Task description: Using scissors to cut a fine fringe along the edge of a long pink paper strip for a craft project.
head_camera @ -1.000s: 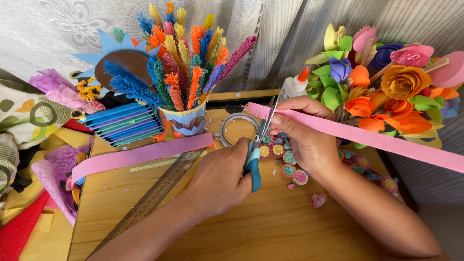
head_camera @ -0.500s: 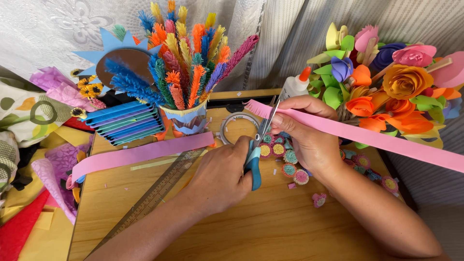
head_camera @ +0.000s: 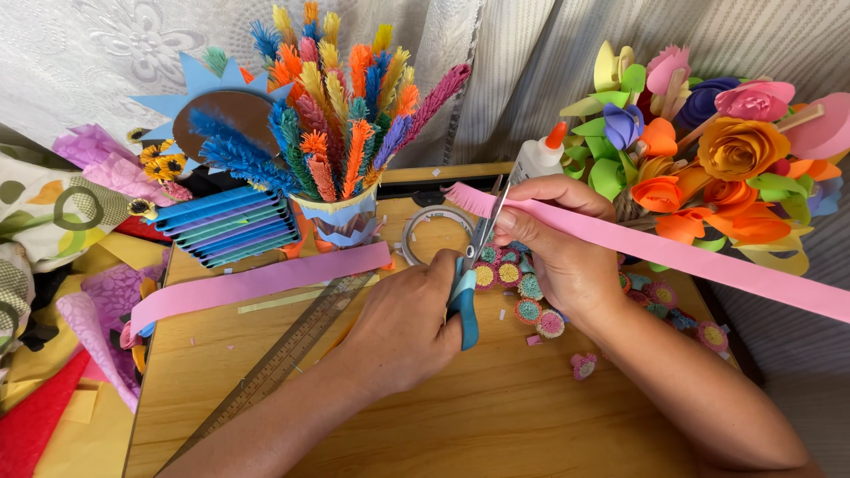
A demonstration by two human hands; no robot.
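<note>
Left hand closed around blue-handled scissors, blades at fringed end of pink paper strip. Right hand pinches that strip above wooden table.

The paper strip was plain pink, like the second strip lying flat; the scissors had blue handles and silver blades. The fringed paper stems were orange, blue, yellow, pink and purple. The paper flowers were orange, pink, purple and green. The board was light wood, the curtain white lace
</note>
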